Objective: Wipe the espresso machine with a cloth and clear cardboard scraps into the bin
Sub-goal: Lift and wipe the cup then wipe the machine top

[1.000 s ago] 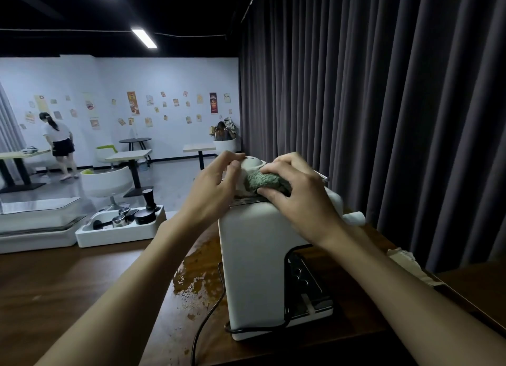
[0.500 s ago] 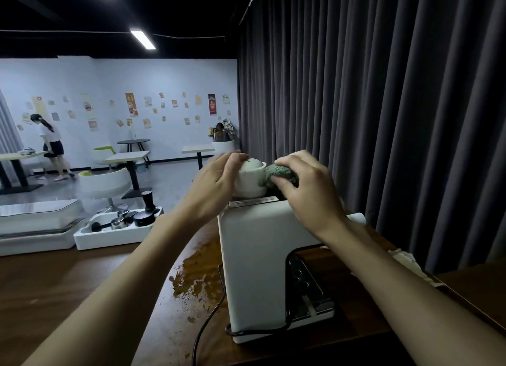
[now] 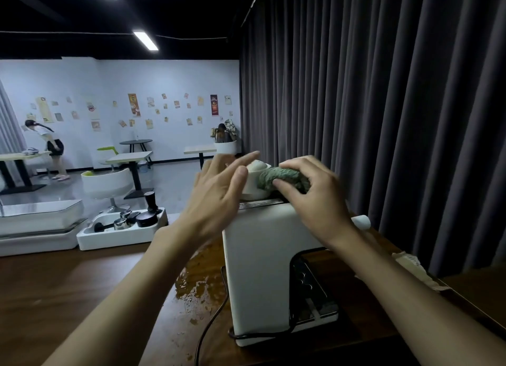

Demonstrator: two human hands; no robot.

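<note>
the right hand [image 3: 315, 201] had its fingers curled round one cloth [image 3: 273, 177], a green, nubbly wad bunched up under the fingertips, with the thumb tucked below it. the cloth sat on top of the espresso machine [image 3: 260, 261], at the far end of the grip, pressed against the right side of a single round white cap [image 3: 254, 175] that stood up from the machine's lid. the left hand [image 3: 219, 193] was on the other side of that cap with its fingers straight and spread, holding nothing; its thumb lay right by the cap's wall, though whether it touched could not be told.

there was one machine, white, standing on the dark wooden table [image 3: 68, 289], its front facing right and one black cord [image 3: 212, 322] trailing from its base toward the near edge. a patch of brown spill [image 3: 200, 278] lay on the wood just left of the machine. on the table to the right, near the grey curtain [image 3: 397, 105], lay one pale crumpled scrap [image 3: 410, 264]; what it was made of could not be told. well to the left stood one white tray [image 3: 90, 237] holding a black tamper [image 3: 150, 202] and a few metal pieces too small to count.
</note>
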